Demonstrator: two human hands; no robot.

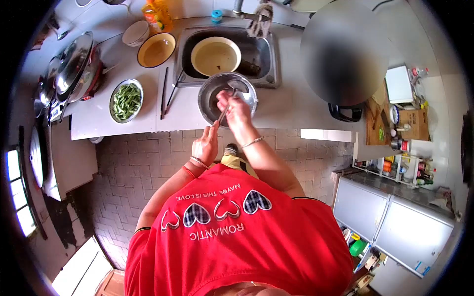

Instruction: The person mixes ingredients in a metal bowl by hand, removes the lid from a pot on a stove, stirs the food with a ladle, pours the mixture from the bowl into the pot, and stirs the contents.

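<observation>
A metal basin [203, 104] stands at the counter's front edge, just before the sink. Inside it rests the round head of a metal ladle [239, 86], its long handle slanting toward me. My left hand [206, 144] is closed around the near end of that handle, at the basin's rim. Over the basin, my right hand [233, 109] is beside the handle, its fingers bent and apart; whether they touch the handle I cannot tell. Behind the basin, a cream bowl [197, 58] holding cloudy liquid sits in the sink [270, 58].
To the left lie dark chopsticks [164, 93] and a bowl of cut green vegetables [127, 101]. An enamel bowl [156, 49], a white bowl [135, 33] and an orange bottle [159, 17] stand by the wall. Lidded pots [76, 69] occupy the far left. A blurred disc [340, 49] covers the right.
</observation>
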